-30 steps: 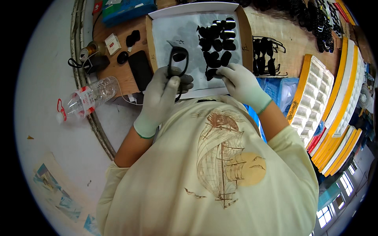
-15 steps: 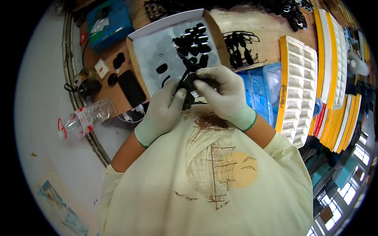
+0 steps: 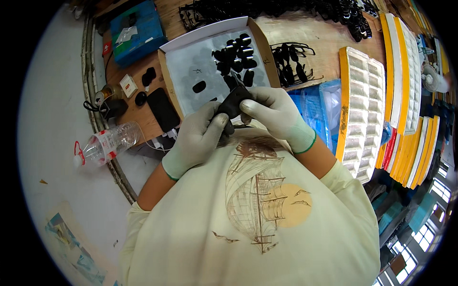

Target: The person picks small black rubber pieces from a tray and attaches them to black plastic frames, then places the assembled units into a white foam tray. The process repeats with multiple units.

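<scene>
A pair of black sunglasses [image 3: 233,103] is between my gloved hands, in front of my chest. My left hand [image 3: 196,136] pinches one side of it between thumb and fingers. At its other side, my right hand [image 3: 275,113] grips near a lens with thumb and bent fingers. The fingers cover parts of the frame. Just beyond stands a shallow cardboard box [image 3: 202,32] lined in white. Loose dark lenses [image 3: 235,53] are heaped in its right half, and a single dark lens [image 3: 199,86] lies apart to the left.
Black glasses frames [image 3: 290,62] lie right of the box, with more piled behind. A compartmented white tray [image 3: 361,114] stands at right, near a blue plastic bag [image 3: 310,107]. At left are a phone [image 3: 162,109], a clear bottle [image 3: 112,143] and a blue box [image 3: 136,35].
The sunglasses have turned, so a broad dark lens now faces up between my hands. My right hand has shifted slightly right and down. The view has moved a little.
</scene>
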The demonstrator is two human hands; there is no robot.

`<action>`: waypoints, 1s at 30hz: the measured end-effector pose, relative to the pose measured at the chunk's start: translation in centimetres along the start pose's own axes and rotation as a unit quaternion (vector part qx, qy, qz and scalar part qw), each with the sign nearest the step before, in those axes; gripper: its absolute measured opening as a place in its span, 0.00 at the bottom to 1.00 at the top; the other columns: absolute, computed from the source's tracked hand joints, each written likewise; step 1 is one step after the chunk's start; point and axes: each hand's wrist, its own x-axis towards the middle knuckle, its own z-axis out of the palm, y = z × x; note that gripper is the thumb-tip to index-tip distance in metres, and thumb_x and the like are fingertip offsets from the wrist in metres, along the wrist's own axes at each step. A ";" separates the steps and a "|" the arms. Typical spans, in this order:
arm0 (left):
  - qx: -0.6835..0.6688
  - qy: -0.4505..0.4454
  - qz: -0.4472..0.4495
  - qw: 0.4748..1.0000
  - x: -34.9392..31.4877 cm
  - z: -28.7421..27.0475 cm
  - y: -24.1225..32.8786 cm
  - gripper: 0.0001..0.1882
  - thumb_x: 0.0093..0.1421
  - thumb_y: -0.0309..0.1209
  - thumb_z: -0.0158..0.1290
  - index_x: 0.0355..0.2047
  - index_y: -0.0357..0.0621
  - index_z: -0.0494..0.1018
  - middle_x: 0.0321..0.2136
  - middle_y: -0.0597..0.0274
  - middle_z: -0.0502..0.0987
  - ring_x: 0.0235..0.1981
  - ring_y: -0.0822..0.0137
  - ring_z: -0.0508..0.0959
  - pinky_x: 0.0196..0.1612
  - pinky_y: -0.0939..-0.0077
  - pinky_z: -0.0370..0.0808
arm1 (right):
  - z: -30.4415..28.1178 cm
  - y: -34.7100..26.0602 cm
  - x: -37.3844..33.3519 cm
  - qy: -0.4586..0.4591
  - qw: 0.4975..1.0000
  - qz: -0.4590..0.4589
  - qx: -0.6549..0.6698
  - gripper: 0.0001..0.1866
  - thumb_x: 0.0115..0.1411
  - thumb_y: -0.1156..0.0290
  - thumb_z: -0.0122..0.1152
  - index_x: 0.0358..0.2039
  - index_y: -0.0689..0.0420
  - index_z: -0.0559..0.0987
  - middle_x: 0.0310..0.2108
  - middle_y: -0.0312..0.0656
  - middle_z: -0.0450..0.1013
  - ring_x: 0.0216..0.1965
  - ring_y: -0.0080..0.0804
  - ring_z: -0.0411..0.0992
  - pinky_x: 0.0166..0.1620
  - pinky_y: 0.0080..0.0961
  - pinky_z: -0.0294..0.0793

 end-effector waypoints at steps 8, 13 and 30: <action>0.007 0.003 -0.010 1.000 -0.1 0.1 0.4 0.16 0.69 0.35 0.46 0.44 0.31 0.72 0.23 0.63 0.77 0.21 0.77 0.74 0.27 0.81 0.72 | -0.1 -0.1 0.0 -0.011 1.000 0.021 -0.017 0.14 0.65 0.65 0.60 0.35 0.66 0.80 0.25 0.34 0.73 0.28 0.17 0.68 0.32 0.19 0.68; 0.035 -0.009 -0.024 0.999 0.4 -0.4 1.0 0.14 0.69 0.34 0.45 0.42 0.34 0.73 0.21 0.60 0.77 0.22 0.73 0.78 0.28 0.76 0.75 | -0.1 -0.9 -0.3 -0.010 1.000 0.011 0.003 0.13 0.65 0.66 0.59 0.34 0.65 0.79 0.24 0.33 0.72 0.28 0.16 0.67 0.33 0.18 0.68; 0.228 0.103 0.102 0.963 1.4 0.7 0.1 0.12 0.64 0.36 0.53 0.31 0.38 0.72 0.18 0.44 0.73 0.22 0.44 0.78 0.24 0.58 0.71 | 0.6 -0.7 0.1 0.068 0.986 -0.022 -0.148 0.15 0.63 0.63 0.61 0.33 0.65 0.80 0.21 0.35 0.73 0.25 0.17 0.67 0.30 0.21 0.69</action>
